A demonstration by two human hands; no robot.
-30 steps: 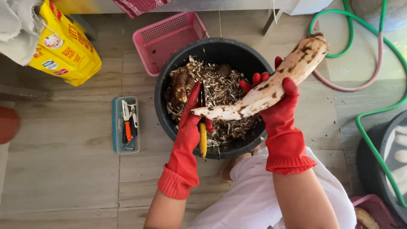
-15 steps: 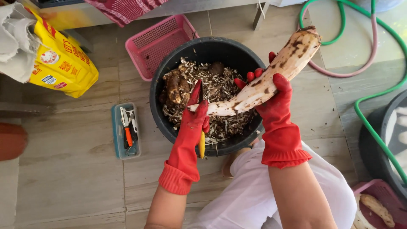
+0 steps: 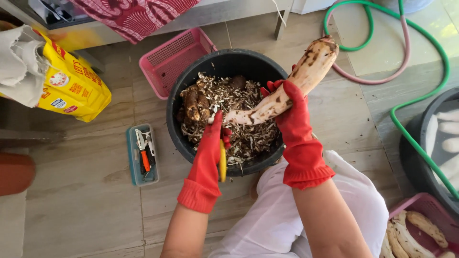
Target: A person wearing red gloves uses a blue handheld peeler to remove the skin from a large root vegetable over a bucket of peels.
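Black tub (image 3: 178, 102) sits mid-floor, full of brown peelings (image 3: 248, 138) w/ a few unpeeled roots (image 3: 193, 102) at its left side. Pink basket (image 3: 174, 57) touches tub's upper-left rim; yellow bag (image 3: 71, 88) well off to the left, near a grey sack. Small blue tray (image 3: 131, 155) w/ peelers lies on floor just left of tub. Green hose (image 3: 406, 102) loops at the right, running past a second dark tub (image 3: 411, 153) w/ pale peeled roots in it. Another pink basket (image 3: 420, 205) w/ peeled roots at bottom-right corner.

Both hands in red rubber gloves. Right hand (image 3: 291, 107) clenched around the middle of a long, mostly peeled root (image 3: 306, 76), held tilted over tub's right rim, thick end up-right, thin tip pointing down-left over the peelings. Left hand (image 3: 213, 141) closed round a yellow-handled knife (image 3: 222, 160), handle end poking out toward the person; blade hidden. Left hand is at root's thin tip, just beside it; actual contact unclear.
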